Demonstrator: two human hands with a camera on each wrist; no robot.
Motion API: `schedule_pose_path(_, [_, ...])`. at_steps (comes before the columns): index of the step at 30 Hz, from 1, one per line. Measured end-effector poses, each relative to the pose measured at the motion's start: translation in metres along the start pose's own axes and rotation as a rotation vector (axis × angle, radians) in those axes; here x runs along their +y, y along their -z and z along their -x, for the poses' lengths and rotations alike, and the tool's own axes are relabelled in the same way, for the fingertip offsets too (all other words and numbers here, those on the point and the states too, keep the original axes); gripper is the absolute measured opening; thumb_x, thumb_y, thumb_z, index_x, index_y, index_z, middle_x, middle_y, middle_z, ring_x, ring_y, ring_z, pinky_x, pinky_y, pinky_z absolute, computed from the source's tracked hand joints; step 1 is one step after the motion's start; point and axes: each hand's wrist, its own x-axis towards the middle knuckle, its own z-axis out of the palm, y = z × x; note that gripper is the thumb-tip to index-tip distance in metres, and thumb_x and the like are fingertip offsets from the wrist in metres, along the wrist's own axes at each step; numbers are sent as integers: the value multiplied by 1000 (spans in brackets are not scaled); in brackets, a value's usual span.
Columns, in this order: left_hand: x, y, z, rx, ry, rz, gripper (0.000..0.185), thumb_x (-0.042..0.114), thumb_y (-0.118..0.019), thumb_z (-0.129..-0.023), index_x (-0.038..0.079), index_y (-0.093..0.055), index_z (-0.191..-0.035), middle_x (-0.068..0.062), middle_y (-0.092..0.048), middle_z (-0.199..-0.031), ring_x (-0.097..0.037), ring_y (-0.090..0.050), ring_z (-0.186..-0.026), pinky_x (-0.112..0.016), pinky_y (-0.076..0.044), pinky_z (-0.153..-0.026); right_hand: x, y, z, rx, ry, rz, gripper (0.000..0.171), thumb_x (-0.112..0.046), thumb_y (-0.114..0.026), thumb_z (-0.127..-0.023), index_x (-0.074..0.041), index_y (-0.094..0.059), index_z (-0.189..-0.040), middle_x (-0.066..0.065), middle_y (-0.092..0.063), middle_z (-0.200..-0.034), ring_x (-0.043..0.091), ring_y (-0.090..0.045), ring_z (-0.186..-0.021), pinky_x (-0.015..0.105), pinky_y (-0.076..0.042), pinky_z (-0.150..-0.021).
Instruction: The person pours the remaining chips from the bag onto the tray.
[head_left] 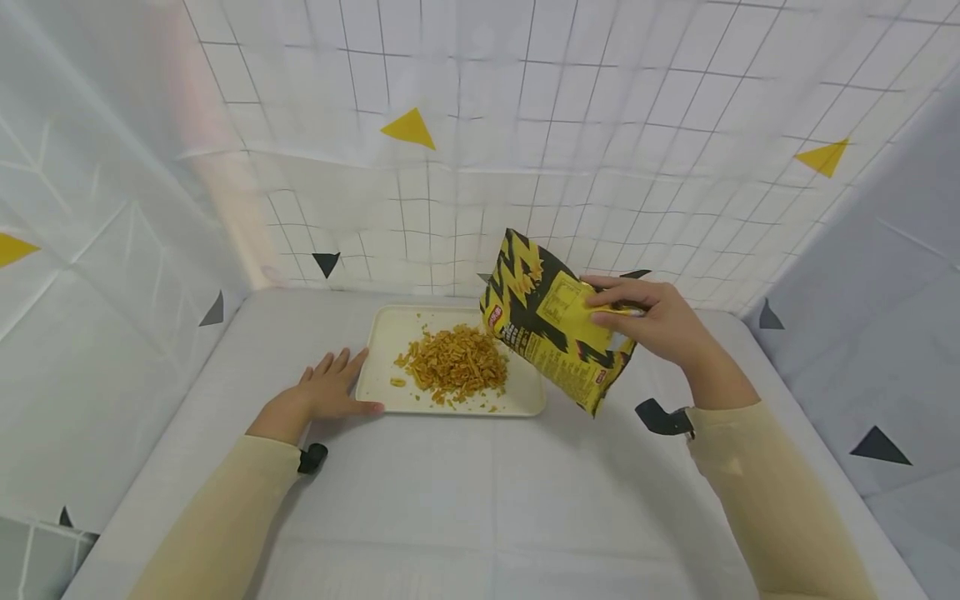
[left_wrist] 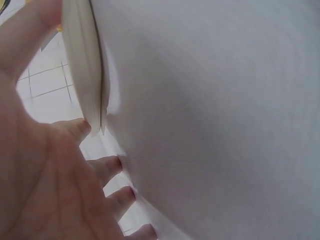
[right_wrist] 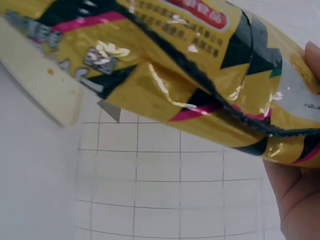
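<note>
A cream tray [head_left: 382, 333] lies on the white table and carries a heap of orange-brown snack sticks [head_left: 456, 364]. My left hand [head_left: 337, 387] rests flat on the table with straight fingers, touching the tray's left edge; the left wrist view shows that tray edge [left_wrist: 85, 65] against my thumb and fingers [left_wrist: 107, 167]. My right hand [head_left: 622, 304] pinches a yellow and black snack bag [head_left: 551, 333] between fingers and thumb. It holds the bag tilted above the tray's right end. The right wrist view shows the crinkled bag [right_wrist: 175, 75] over the tray corner [right_wrist: 40, 85].
The white table [head_left: 480, 500] is enclosed on three sides by hanging white grid-patterned sheets [head_left: 525, 125] with yellow and black triangles. A few snack crumbs lie loose on the tray around the heap.
</note>
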Motion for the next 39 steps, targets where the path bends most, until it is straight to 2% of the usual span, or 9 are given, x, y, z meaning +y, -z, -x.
schedule_pose_path(6, [1, 1, 0, 0, -3, -5, 118, 73, -65, -82, 7, -7, -161, -31, -1, -163, -54, 2, -147, -73, -3, -112, 3, -2, 10, 64, 35, -37, 21, -4, -75, -90, -7, -77, -111, 4, -58, -143, 2, -59, -119, 18, -55, -78])
schedule_pose_path(13, [2, 0, 1, 3, 0, -17, 116, 71, -64, -83, 6, -8, -161, -31, -2, -163, -55, 1, -147, -73, -5, -112, 6, -8, 20, 127, 10, -72, 22, -5, -75, -90, -7, -76, -112, -2, -59, -143, 3, -60, -116, 18, -55, -76])
schedule_pose_path(19, [2, -1, 2, 2, -10, -24, 116, 71, -64, -83, 6, -9, -161, -32, -3, -162, -55, 0, -147, -73, -6, -112, 19, -20, 40, 255, 72, -207, 30, 9, -72, -87, 4, -71, -117, -1, -58, -144, 6, -59, -123, 19, -55, -81])
schedule_pose_path(25, [1, 0, 4, 8, -12, -31, 116, 72, -63, -84, 5, -8, -161, -32, -3, -162, -56, 0, -147, -74, -5, -112, 24, -32, 51, 326, 159, -307, 29, 14, -71, -85, 10, -69, -114, 5, -57, -144, 13, -57, -128, 19, -55, -83])
schedule_pose_path(28, [1, 0, 2, 10, -15, -31, 115, 72, -63, -84, 6, -8, -161, -31, -3, -162, -55, 0, -147, -73, -5, -112, 26, -37, 53, 365, 203, -318, 29, 17, -71, -83, 12, -69, -112, 9, -57, -144, 16, -55, -131, 19, -54, -86])
schedule_pose_path(34, [1, -1, 1, 5, -17, -27, 115, 72, -63, -84, 6, -8, -161, -32, -3, -162, -55, 0, -147, -74, -5, -112, 28, -49, 55, 463, 215, -261, 34, 24, -70, -79, 14, -68, -111, 11, -57, -143, 15, -56, -129, 18, -53, -85])
schedule_pose_path(37, [3, 0, 1, 0, -16, -19, 115, 71, -64, -84, 6, -8, -161, -32, -3, -162, -55, 0, -147, -74, -5, -112, 22, -55, 55, 525, 272, -213, 36, 28, -69, -75, 17, -67, -110, 16, -57, -142, 15, -57, -129, 19, -53, -86])
schedule_pose_path(39, [3, 0, 2, 0, -16, -17, 115, 70, -64, -84, 6, -9, -161, -32, -3, -162, -55, 0, -147, -74, -5, -112, 16, -59, 55, 570, 331, -185, 32, 25, -70, -77, 21, -65, -107, 22, -57, -139, 17, -57, -129, 20, -53, -87])
